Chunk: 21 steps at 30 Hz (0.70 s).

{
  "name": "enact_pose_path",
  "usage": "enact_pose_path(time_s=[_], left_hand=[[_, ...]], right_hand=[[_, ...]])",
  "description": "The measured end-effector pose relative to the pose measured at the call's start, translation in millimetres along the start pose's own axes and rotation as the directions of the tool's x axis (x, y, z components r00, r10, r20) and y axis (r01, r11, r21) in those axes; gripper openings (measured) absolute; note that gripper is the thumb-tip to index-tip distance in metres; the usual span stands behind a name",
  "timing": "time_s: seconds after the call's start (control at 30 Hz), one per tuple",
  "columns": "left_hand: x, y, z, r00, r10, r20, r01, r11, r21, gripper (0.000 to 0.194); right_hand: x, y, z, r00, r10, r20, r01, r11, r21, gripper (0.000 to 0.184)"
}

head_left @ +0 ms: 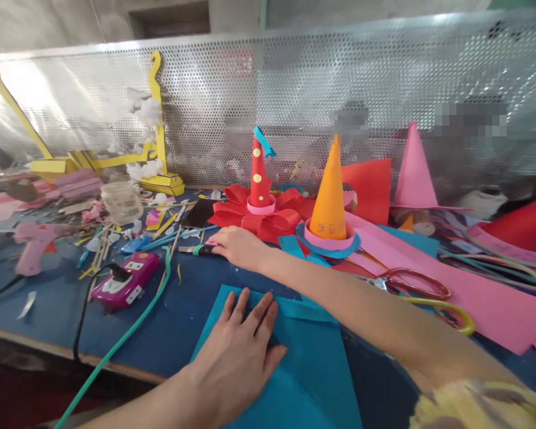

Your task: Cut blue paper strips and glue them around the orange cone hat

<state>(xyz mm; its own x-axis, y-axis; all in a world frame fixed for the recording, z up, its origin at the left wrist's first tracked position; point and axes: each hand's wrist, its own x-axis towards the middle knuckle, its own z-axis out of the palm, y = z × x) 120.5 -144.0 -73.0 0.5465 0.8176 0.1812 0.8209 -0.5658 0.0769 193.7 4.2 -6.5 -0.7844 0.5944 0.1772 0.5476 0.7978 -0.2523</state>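
— Pressing flat on the teal sheet of craft paper [304,363] at the near edge of the tabletop [58,310], the left hand [241,351] has its fingers spread and its grip fully open, closed on nothing.

— How would that sheet handle?

— Light and floppy, I'd judge; it would slide on the blue surface and crease easily, so pinching it at a free corner or edge seems best.

— And the right hand [236,245]?

— Reaching farther in, palm down, fingers loosely curled over a small dark tool with a teal band [200,249]. I cannot tell whether it has closed on it.

— Beyond that?

— A red paper cone with yellow dots [259,176] on a red ribbon bow, and an orange paper cone [329,193] beside it.
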Motion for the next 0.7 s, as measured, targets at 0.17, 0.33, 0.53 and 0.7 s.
enact_pose_path(time_s=[0.17, 0.33, 0.53, 0.7], left_hand=[[0, 3, 0.5, 0.997, 0.01, -0.081, -0.006, 0.999, 0.051, 0.047], [-2, 8, -3.0, 0.99, 0.001, -0.138, 0.004, 0.999, 0.038, 0.03], [23, -22, -49.4, 0.927, -0.185, -0.326, 0.155, 0.981, -0.115, 0.04], [69, -51, -86.8, 0.973, 0.032, 0.23, 0.097, 0.843, -0.529, 0.037]], right_hand=[[-103, 5, -26, 0.977, 0.199, 0.073, -0.204, 0.977, 0.07, 0.018], [-150, 7, -22, 0.925, 0.359, 0.121, -0.375, 0.914, 0.153, 0.008], [-144, 10, -49, 0.927, 0.27, 0.261, -0.36, 0.836, 0.414, 0.01], [-156, 19, -65, 0.927, 0.254, 0.275, -0.37, 0.732, 0.572, 0.017]])
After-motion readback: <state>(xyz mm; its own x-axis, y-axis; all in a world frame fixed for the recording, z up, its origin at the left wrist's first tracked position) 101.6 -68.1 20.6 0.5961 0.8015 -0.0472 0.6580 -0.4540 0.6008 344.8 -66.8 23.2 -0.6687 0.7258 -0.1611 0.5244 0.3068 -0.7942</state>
